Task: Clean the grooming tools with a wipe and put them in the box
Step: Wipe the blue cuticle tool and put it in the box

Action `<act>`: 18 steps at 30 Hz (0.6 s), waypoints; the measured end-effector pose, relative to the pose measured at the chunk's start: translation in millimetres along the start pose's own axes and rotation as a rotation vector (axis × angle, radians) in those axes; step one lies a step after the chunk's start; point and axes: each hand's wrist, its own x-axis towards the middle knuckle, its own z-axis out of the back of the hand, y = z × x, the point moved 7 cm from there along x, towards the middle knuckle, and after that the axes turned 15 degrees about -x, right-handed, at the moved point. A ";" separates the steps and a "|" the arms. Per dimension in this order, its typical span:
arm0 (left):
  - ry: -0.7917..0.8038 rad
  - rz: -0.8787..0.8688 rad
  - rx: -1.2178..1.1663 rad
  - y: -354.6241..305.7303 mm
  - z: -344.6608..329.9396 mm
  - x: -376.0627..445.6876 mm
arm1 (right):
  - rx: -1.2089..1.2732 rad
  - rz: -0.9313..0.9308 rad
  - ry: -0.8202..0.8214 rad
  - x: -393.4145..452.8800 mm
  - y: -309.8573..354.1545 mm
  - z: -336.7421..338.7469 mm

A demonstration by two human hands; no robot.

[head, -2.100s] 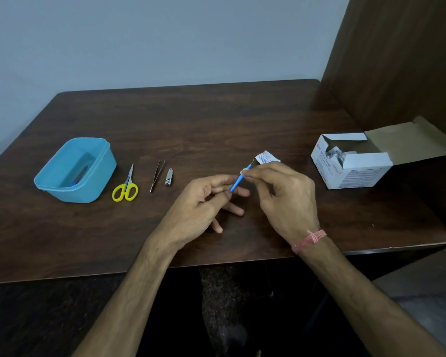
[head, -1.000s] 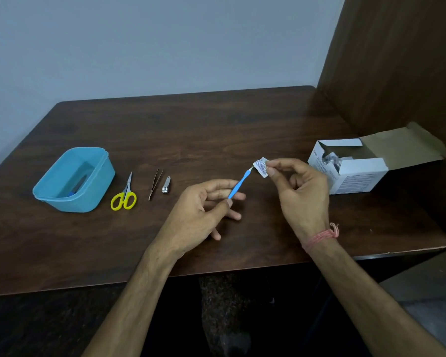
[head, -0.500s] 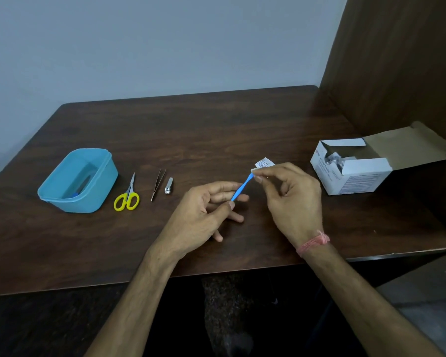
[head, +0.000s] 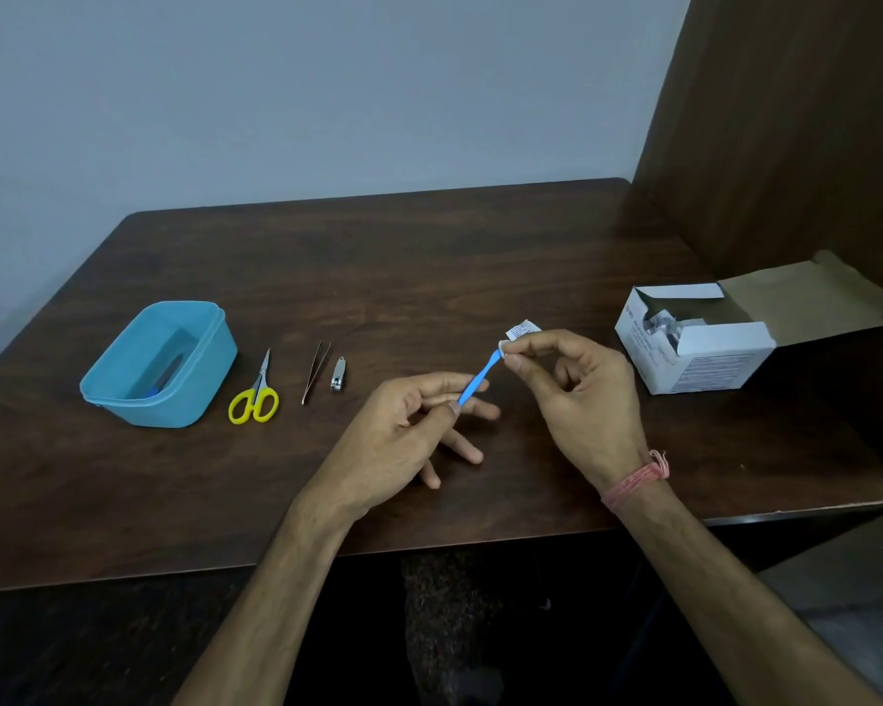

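My left hand point(head: 404, 430) pinches the lower end of a thin blue tool point(head: 477, 379) between thumb and fingers. My right hand point(head: 577, 400) pinches a small white wipe point(head: 518, 332) around the tool's upper tip. Both hands hover over the middle of the dark wooden table point(head: 429, 267). At the left stands an open blue plastic box point(head: 159, 366) with something blue lying inside. Beside it lie yellow-handled scissors point(head: 257, 394), tweezers point(head: 316, 370) and a small nail clipper point(head: 337, 374).
An open white cardboard carton point(head: 704, 349) holding wipe sachets sits at the table's right, its brown flap folded back. A dark wooden panel point(head: 786, 119) rises behind it. A grey wall runs along the far edge.
My right hand has slid the wipe back and forth along the blue tool's tip. My left hand has kept its grip on the tool. The objects on the table have stayed put.
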 end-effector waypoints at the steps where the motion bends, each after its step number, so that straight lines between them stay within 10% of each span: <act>1: 0.000 0.002 0.007 0.2 0.4 -0.2 | -0.006 -0.004 -0.019 -0.5 0.0 1.4; 18: -0.262 -0.149 -0.097 -0.8 14.0 -2.0 | -0.199 0.016 -0.049 -0.7 2.7 4.2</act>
